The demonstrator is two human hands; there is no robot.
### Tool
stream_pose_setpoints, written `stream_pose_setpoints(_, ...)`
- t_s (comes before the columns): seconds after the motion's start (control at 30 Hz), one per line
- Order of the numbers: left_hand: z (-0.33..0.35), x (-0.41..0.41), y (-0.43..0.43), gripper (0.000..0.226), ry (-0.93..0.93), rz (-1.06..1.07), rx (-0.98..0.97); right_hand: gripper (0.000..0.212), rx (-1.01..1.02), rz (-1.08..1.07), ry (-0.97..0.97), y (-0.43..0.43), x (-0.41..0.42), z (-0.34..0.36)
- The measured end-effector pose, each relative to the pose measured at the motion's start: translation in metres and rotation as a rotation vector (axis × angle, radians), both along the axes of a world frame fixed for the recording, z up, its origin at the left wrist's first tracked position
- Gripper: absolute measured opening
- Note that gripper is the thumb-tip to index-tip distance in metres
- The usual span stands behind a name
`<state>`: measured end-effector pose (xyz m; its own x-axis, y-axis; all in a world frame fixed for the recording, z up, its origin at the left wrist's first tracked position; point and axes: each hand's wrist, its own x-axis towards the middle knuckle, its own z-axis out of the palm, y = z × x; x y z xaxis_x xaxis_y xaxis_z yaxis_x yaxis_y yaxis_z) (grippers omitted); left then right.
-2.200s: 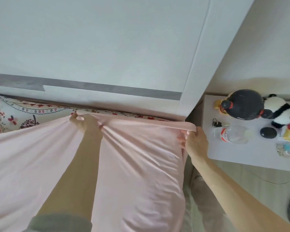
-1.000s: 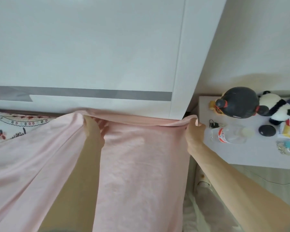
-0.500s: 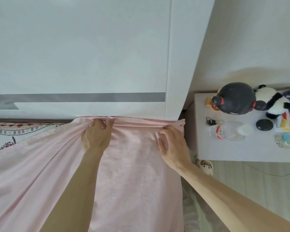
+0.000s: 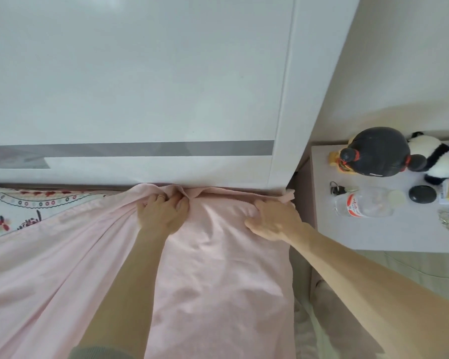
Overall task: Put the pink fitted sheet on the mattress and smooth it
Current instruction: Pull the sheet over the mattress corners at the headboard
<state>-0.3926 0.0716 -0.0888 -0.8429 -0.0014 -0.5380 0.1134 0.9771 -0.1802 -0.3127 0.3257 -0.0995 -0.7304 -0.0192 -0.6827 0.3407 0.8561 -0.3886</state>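
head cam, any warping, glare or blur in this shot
Head view: wide-angle warp, the headboard leans at its right edge, forearms swell near the lens; soft light, faint shadow on the wall behind the plush panda; no harsh glare; mild softness.

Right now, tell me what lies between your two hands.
Only pink fitted sheet, lightly creased, in the head view; the left hand grips a bunch, the right hand rests on it.

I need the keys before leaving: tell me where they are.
In the head view the keys lie on the nightstand at the right, between the dark round toy and the plastic bottle.
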Motion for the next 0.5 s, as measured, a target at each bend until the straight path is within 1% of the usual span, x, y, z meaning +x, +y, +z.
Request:
stream_pose_setpoints(0.07,0.005,-0.005,-0.003,0.048,-0.047,-0.016,-0.041,0.062,-0.083,-0.052,-0.043,-0.001,0.005,0.0)
stream_pose_setpoints(0.13,0.012,-0.01,-0.006,0.053,-0.069,-0.044,-0.079,0.06,-0.19,-0.137,-0.08,0.002,0.009,0.003)
stream_pose_setpoints(0.2,0.021,-0.011,-0.009,0.05,-0.06,-0.104,-0.088,0.039,-0.27,-0.211,-0.131,0.01,0.009,0.01)
stream_pose_setpoints(0.23,0.025,-0.01,-0.01,0.049,-0.038,-0.134,-0.08,0.03,-0.298,-0.231,-0.141,0.014,0.009,0.015)
stream_pose_setpoints(0.3,0.035,-0.01,-0.011,0.048,0.074,-0.207,-0.022,0.025,-0.351,-0.254,-0.111,0.021,0.007,0.024)
stream_pose_setpoints(0.37,0.04,-0.009,-0.016,0.055,0.187,-0.294,0.081,0.02,-0.409,-0.262,-0.087,0.022,0.009,0.029)
stream_pose_setpoints(0.4,0.042,-0.009,-0.019,0.06,0.191,-0.313,0.124,0.019,-0.437,-0.263,-0.085,0.021,0.011,0.031)
stream_pose_setpoints(0.43,0.045,-0.008,-0.022,0.063,0.149,-0.296,0.154,0.02,-0.459,-0.265,-0.082,0.021,0.013,0.031)
stream_pose_setpoints(0.5,0.047,-0.009,-0.024,0.062,0.007,-0.187,0.151,0.019,-0.464,-0.27,-0.047,0.022,0.016,0.029)
